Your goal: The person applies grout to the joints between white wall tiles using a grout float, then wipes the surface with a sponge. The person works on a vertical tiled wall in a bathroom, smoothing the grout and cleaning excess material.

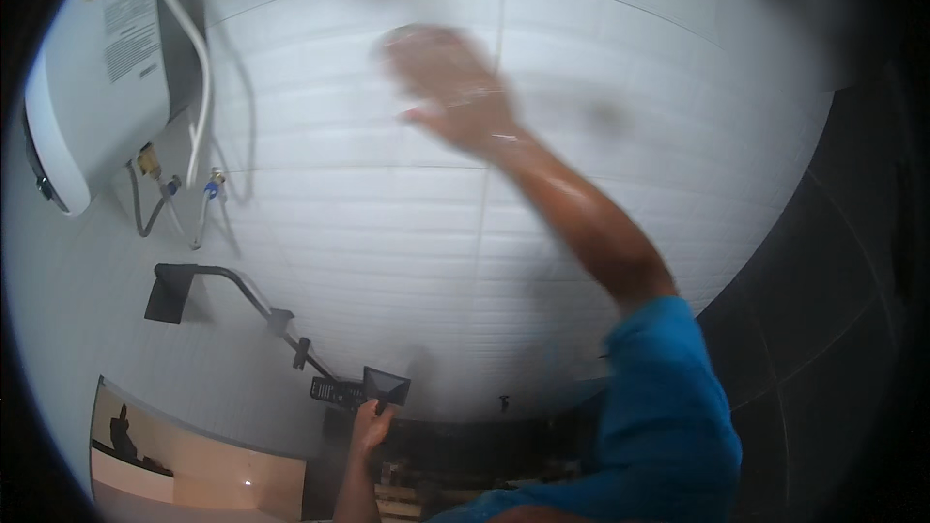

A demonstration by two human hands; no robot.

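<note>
My right hand (450, 87) is raised against the white tiled wall (378, 223), palm side toward the tiles. It is blurred by motion, but looks flat, with the thumb apart and nothing visible in it. Wet, shiny patches show on its back and wrist. Low in the view, my left hand (372, 426) is closed around the lower part of a black, square-faced hand shower (386, 386). Its fingers are partly hidden. Just left of the hand shower is a black slotted shelf (334, 390) on the shower column.
A white water heater (102, 87) hangs upper left, with hoses and valves (213, 179) below. The black shower arm (232, 276) carries a square overhead shower head (168, 295). A mirror (194, 446) is lower left. Dark tiles (814, 271) cover the right side.
</note>
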